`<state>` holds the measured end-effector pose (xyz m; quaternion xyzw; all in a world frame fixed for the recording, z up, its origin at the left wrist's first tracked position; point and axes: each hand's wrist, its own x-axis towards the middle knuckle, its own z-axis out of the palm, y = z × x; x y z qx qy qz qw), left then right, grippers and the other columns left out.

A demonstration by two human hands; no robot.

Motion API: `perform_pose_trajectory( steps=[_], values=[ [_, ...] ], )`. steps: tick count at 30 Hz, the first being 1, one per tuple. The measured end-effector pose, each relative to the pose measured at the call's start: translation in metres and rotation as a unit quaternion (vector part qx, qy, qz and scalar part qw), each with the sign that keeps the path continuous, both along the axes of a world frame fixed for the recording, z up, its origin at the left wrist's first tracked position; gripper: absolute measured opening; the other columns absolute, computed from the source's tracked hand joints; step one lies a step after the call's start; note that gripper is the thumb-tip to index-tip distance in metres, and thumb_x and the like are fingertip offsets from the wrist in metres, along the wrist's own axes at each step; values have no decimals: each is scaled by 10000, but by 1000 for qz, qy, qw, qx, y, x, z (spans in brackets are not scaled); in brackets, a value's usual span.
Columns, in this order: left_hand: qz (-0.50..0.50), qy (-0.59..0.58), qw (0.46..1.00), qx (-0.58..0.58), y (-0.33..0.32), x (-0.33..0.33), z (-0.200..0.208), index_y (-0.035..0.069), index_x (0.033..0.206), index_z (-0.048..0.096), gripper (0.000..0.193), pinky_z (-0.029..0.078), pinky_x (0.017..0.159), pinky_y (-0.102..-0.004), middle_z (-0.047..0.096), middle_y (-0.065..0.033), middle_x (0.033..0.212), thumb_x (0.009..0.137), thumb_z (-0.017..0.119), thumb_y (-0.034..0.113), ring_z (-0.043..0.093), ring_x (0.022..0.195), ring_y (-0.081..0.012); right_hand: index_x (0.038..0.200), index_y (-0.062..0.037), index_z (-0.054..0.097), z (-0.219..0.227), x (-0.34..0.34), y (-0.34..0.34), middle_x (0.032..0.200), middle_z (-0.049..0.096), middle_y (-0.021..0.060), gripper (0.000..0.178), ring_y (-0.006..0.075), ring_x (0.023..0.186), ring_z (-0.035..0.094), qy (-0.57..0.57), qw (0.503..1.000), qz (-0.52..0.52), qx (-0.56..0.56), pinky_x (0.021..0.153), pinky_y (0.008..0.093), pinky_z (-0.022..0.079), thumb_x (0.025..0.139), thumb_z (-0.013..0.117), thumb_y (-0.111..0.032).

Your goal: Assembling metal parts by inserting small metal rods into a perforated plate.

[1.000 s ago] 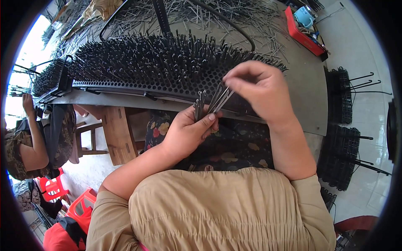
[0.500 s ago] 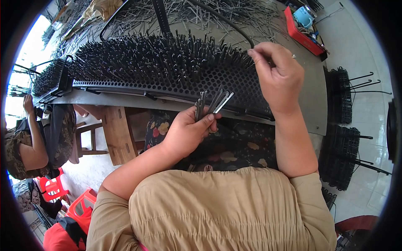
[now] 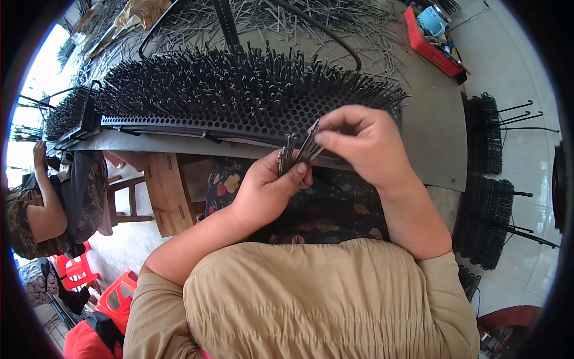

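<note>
My left hand (image 3: 267,185) is closed around a bundle of thin metal strips (image 3: 288,154) with small holes at their tips, held upright in front of the table edge. My right hand (image 3: 365,142) reaches over to it, thumb and forefinger pinched on the tip of a strip (image 3: 312,133) at the bundle's right side. Whether that strip is free of the bundle I cannot tell. Just behind both hands lies a long black perforated rack (image 3: 299,113), its holes bristling with many upright black hooked rods (image 3: 209,84). Several holes along its near right part show bare.
Loose metal strips (image 3: 347,30) are heaped across the back of the table. A red tray (image 3: 427,48) with a light blue mug (image 3: 431,23) stands back right. Black racks (image 3: 485,221) hang at the right. A wooden stool (image 3: 170,194) and another person's arm (image 3: 51,197) are at left.
My right hand has come from the rack's right end, down and left, to the strips in my left hand. My left hand has stayed in place.
</note>
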<state>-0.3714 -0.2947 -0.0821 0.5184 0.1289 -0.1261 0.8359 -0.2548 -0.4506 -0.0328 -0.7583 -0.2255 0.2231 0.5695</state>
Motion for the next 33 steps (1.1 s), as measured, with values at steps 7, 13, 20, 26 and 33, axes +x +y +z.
perform_pose_trajectory(
  steps=[7,13,20,26,33],
  values=[
    [-21,42,999,-3,3,-1,-7,26,1066,591,146,365,565,-193,578,18,784,992,508,121,434,620,-33,1051,8,579,-4,32,-20,909,699,152,170,143,741,657,2,960,-157,232,596,203,474,894,637,-21],
    [-34,68,997,5,2,2,-5,22,1048,595,142,368,568,-194,578,18,773,985,509,115,434,619,-34,1022,17,569,-12,36,-22,942,701,157,136,155,809,671,-269,907,-244,213,629,215,505,898,619,41],
    [-26,62,996,62,-1,3,-4,13,1084,594,164,310,497,-166,540,25,777,995,488,100,393,573,-20,1003,12,572,-22,40,-26,953,705,146,136,142,811,675,-353,899,-218,140,630,206,511,888,631,55],
    [-14,60,996,56,-2,3,-6,19,1077,591,156,308,495,-165,539,26,778,995,490,106,395,572,-19,968,12,575,-20,41,-31,960,708,152,109,139,815,678,-343,906,-192,159,631,200,503,887,634,54],
    [-17,52,997,62,-1,4,-7,27,1073,592,151,305,491,-166,537,33,774,996,492,109,396,573,-15,921,21,583,-16,51,-43,940,702,170,114,202,866,693,-365,913,-95,152,723,265,556,861,633,104]
  ],
)
